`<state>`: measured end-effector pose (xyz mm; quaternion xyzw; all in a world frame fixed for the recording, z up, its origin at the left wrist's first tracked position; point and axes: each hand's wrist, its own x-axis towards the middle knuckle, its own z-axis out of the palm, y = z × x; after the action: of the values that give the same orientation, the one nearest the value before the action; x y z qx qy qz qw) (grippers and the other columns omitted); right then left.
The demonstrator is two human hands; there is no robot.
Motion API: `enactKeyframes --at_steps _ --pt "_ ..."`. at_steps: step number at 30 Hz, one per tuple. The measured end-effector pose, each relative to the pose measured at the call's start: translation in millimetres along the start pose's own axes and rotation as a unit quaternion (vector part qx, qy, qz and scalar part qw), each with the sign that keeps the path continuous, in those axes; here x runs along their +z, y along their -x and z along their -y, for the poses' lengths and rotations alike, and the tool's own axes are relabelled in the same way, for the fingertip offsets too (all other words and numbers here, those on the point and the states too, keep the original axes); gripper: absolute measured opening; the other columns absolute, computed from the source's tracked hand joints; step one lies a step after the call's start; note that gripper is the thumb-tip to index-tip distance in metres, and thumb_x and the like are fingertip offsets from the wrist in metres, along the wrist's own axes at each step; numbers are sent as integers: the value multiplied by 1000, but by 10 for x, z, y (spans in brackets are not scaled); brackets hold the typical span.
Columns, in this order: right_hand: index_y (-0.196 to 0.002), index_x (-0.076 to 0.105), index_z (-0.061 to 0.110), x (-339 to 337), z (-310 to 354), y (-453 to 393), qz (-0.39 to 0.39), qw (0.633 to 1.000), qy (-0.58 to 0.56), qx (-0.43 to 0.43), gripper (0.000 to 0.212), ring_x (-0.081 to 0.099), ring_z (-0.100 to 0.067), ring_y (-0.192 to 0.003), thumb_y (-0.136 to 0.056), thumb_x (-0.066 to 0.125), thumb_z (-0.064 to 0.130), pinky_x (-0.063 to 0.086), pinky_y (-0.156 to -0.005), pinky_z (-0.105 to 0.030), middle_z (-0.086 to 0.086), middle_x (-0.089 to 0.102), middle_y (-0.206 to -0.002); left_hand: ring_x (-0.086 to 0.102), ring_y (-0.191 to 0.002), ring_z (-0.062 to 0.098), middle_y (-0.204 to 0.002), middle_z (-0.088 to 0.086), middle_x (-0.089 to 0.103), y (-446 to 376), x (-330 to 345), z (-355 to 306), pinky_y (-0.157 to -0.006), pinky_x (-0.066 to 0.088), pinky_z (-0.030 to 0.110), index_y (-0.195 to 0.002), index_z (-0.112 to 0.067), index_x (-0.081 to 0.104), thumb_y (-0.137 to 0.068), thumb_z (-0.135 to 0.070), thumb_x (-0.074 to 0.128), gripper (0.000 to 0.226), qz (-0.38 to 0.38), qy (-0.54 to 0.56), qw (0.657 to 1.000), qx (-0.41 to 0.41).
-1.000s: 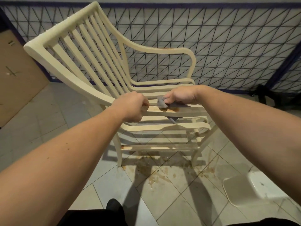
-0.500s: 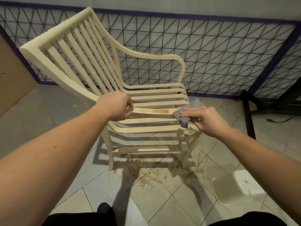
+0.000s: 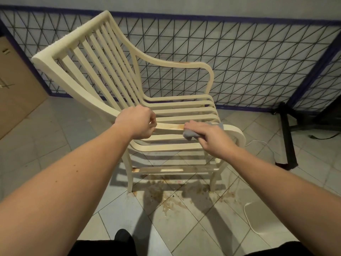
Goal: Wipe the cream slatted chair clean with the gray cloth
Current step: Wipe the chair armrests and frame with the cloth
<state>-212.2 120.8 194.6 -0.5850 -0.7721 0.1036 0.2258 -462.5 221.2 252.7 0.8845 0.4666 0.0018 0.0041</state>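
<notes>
On the near armrest, the right hand presses the bunched gray cloth, fingers curled over it; the left hand grips the cream slatted chair.

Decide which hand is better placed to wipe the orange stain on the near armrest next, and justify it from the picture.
The right hand: it already holds the gray cloth against the armrest beside the orange stain. The left hand grips the chair, steadying it.
</notes>
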Motion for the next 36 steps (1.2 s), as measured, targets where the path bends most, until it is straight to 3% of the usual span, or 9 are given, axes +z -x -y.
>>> enactKeyframes --at_steps 5,7,10,14,17,21,26,31,36 --pt "-121 69 37 -237 -155 176 -153 980 -68 108 59 59 11 -65 -85 52 -6 42 -62 -4 19 68 -106 63 -91 21 -95 -10 66 -6 21 8 -79 58 39 -95 -36 71 -88 -40 62 11 -3 4 1000 -2" --pt "-116 70 36 -290 -201 127 -180 975 -37 124 46 57 12 -66 -90 53 1 42 -66 -9 19 69 -101 63 -90 21 -95 -10 67 -4 16 3 -79 59 40 -96 -36 71 -89 -39 62 12 -1 9 1000 -1" --pt "-117 66 36 -178 -173 -10 -58 988 32 136 25 60 -10 -87 -100 49 29 48 -76 -30 11 69 -102 63 -89 20 -95 -9 67 -1 12 1 -79 59 40 -95 -36 71 -89 -38 62 11 -3 10 1000 0" --pt "-121 57 28 67 11 -150 -9 996 73 56 28 56 -19 -104 -103 37 39 40 -90 -35 4 65 -111 62 -88 19 -93 -10 66 4 23 -4 -74 57 36 -96 -36 70 -90 -37 61 10 -6 11 1000 2" --pt "-137 52 23 166 -13 -137 -38 996 78 33 38 52 -20 -119 -105 36 35 37 -104 -38 2 62 -129 62 -87 20 -92 -9 66 11 24 -13 -75 58 37 -95 -36 70 -90 -36 60 11 -7 11 1000 1" --pt "-141 55 16 186 -196 39 -42 994 81 -60 51 46 -23 -138 -92 64 4 35 -116 -42 3 55 -144 63 -89 20 -94 -9 67 21 25 -19 -78 59 40 -96 -35 71 -89 -35 60 13 -6 17 1000 -4" --pt "-123 68 8 -63 -361 163 -105 988 49 -98 44 59 -18 -122 -82 73 -5 45 -108 -29 -6 70 -124 63 -89 20 -94 -9 67 14 25 -13 -76 58 38 -96 -35 71 -89 -35 61 13 -6 22 1000 -6" --pt "-140 53 17 319 -105 -43 -83 989 91 -81 51 43 -24 -140 -91 68 23 34 -117 -46 -1 53 -144 63 -85 21 -88 -9 66 18 14 -40 -74 58 38 -88 -35 69 -88 -33 59 10 -5 18 1000 -8" --pt "-130 64 11 429 -213 -84 -107 966 138 -188 63 50 -33 -134 -72 76 -13 37 -112 -50 -8 60 -138 63 -84 21 -86 -10 65 23 30 -38 -74 58 39 -84 -36 66 -88 -33 58 9 -4 17 1000 -6"
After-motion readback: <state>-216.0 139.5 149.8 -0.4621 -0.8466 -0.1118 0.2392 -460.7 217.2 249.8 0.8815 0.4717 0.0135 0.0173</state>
